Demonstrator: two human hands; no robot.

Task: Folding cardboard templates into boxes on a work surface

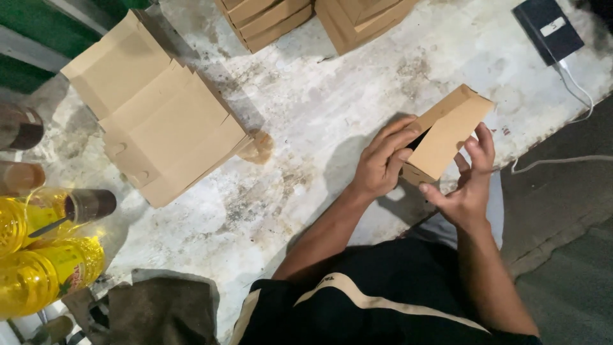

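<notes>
1. A stained, whitish surface (306, 108) fills the view.
2. Far left of the small kraft box lies a stack of flat box blanks (163, 128), not yet folded; finished-looking boxes (306, 16) sit beyond it.
3. The small kraft box (447, 134), half-formed, is at the surface's near edge.
4. The left hand (380, 163) clasps its side; the right hand (469, 182) pinches its end.

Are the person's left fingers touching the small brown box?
Touching. The head view shows the left hand with its fingers curled over the edge of the small brown box.
</notes>
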